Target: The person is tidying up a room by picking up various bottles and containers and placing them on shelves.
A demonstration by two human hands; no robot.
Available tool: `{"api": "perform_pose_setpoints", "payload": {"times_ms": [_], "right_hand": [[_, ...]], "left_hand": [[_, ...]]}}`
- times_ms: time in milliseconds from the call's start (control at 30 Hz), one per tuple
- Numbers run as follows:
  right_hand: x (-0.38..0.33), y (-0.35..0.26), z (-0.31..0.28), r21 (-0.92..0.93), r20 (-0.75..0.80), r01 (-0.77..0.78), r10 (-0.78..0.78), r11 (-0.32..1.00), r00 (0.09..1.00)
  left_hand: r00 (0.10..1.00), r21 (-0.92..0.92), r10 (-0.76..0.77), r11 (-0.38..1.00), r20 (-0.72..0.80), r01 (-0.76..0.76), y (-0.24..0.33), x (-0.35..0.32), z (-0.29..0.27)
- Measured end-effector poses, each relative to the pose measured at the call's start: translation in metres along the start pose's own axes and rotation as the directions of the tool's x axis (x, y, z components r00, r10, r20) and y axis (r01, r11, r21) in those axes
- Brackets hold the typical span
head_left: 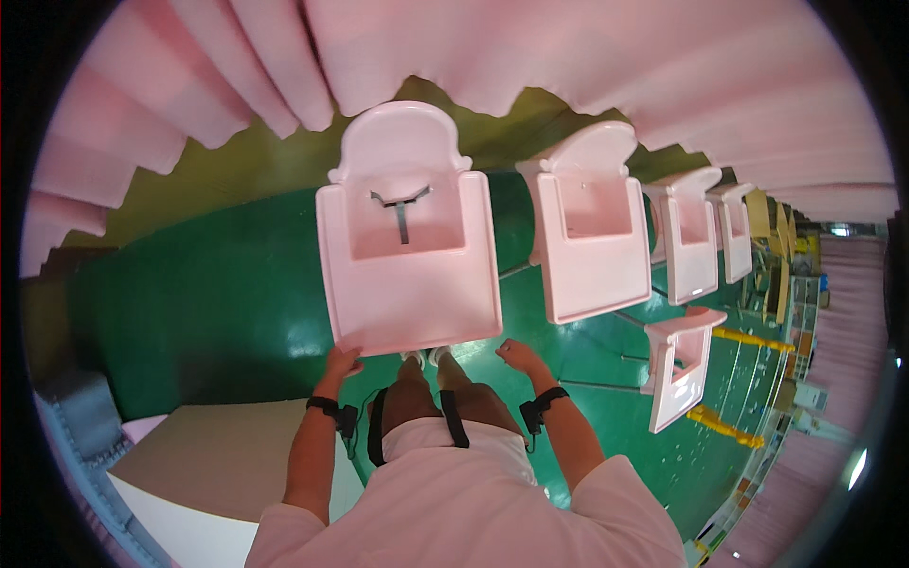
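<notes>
A pale pink high chair [417,303] stands in front of me, its tray side toward me and a dark strap harness [402,213] in its seat. My left hand [343,363] is at the tray's near left corner, its fingers bent against the edge; the underside of the grip is hidden. Just off the near right corner, my right hand [519,355] hangs apart from the tray with its fingers curled in and nothing visible in them.
More pink high chairs [597,275] line up to the right, with another chair [677,379] nearer me. Pink curtains [568,47] hang behind. A brown-topped white box [218,454] and grey-blue seating [80,417] are at the lower left. Yellow bars [724,426] and shelves lie right, on green floor.
</notes>
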State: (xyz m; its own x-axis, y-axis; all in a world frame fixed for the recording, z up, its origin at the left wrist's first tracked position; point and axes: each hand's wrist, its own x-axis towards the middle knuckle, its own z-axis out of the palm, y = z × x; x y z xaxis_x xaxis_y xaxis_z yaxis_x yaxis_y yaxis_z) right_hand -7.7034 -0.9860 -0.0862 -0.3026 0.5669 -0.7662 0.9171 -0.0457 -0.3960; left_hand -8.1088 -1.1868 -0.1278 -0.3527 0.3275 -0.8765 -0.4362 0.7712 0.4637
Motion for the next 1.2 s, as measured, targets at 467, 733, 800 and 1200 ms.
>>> {"api": "perform_pose_setpoints", "payload": {"times_ms": [467,733,800,1200], "right_hand": [[-0.140,0.104,0.041,0.105,-0.101,0.036,-0.026,0.994,0.995],[-0.243,0.186,0.069,0.320,-0.293,-0.075,0.174,0.944,0.940],[-0.273,0.204,0.084,0.426,-0.334,-0.094,0.253,0.900,0.908],[-0.421,0.377,0.350,0.826,-0.194,-0.216,0.621,0.522,0.759]], "left_hand": [[0.981,0.784,0.080,0.591,0.179,-0.191,0.040,-0.029,-0.009],[0.993,0.859,-0.028,0.506,0.112,-0.082,0.040,-0.084,0.050],[0.983,0.873,-0.012,0.461,0.185,-0.159,0.020,-0.065,0.060],[0.870,0.872,-0.076,-0.024,0.487,-0.489,-0.055,-0.170,0.356]]}}
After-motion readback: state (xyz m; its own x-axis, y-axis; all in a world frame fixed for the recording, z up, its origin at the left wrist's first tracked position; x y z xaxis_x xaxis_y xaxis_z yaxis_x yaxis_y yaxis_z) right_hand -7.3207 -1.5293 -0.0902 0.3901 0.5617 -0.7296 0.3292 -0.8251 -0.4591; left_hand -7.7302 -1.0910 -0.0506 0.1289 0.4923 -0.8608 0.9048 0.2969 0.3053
